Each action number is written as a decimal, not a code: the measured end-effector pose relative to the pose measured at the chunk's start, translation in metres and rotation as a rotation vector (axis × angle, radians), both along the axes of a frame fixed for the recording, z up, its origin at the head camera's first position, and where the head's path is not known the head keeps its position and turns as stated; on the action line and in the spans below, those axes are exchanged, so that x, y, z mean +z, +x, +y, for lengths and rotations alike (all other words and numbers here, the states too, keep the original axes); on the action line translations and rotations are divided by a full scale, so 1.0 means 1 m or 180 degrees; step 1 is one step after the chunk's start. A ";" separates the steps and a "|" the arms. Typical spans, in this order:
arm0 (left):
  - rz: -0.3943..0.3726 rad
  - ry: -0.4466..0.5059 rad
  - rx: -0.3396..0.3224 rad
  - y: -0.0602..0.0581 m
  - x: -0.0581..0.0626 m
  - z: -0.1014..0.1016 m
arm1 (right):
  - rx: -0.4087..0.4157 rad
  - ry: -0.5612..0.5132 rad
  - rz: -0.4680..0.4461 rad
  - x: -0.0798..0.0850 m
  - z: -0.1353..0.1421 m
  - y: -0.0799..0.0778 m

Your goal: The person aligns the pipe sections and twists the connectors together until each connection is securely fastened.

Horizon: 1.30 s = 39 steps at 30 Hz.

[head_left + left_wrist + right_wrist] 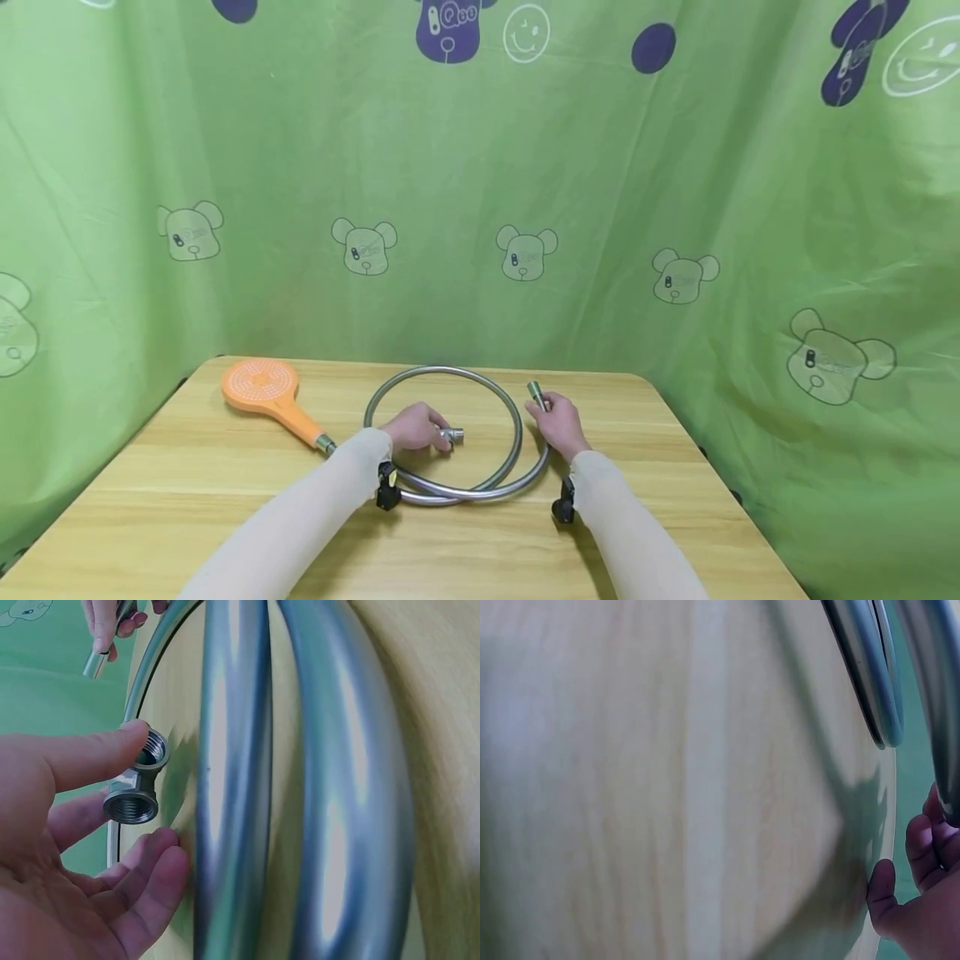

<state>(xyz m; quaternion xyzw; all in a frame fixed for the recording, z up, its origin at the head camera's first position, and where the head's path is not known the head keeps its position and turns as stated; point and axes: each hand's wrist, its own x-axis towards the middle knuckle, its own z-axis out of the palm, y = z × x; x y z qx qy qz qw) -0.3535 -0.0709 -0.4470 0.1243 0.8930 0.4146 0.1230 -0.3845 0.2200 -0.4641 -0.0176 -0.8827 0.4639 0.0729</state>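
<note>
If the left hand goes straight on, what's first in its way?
Probably the right side of the hose loop, beyond the fitting the left hand holds; height is unclear, it might pass above.

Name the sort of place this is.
Likely a makeshift, screened-off work area, not a bathroom: a printed green curtain hangs behind and on both sides of a wood-grain table, which bears an orange shower head and a looped metal hose.

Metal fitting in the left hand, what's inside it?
In the left wrist view, screw threads show inside two openings of the metal fitting. The left hand covers part of the upper one; deeper inside is too dark to tell.
</note>
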 end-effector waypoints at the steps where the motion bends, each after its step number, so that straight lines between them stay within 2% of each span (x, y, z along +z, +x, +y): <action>1: 0.0004 0.0006 0.0008 -0.001 0.000 0.000 | -0.0007 0.0005 0.0003 0.000 0.000 0.000; 7: 0.0031 0.0011 0.0063 -0.003 0.003 -0.003 | -0.0070 0.0055 0.0016 -0.002 0.002 0.001; 14: -0.0068 0.0097 0.0190 -0.006 0.007 -0.006 | -0.0099 0.0048 0.0082 -0.004 0.004 -0.005; 23: -0.0074 0.0128 0.0151 -0.008 0.012 -0.009 | -0.0054 -0.0038 0.0034 -0.001 0.000 -0.007; 35: 0.0020 0.0137 0.0170 -0.006 0.021 -0.013 | 0.0154 0.0111 0.0233 0.014 -0.014 -0.006; 39: 0.0076 0.0194 0.0213 -0.008 0.019 -0.015 | 0.0204 0.0204 0.0243 0.020 -0.019 -0.006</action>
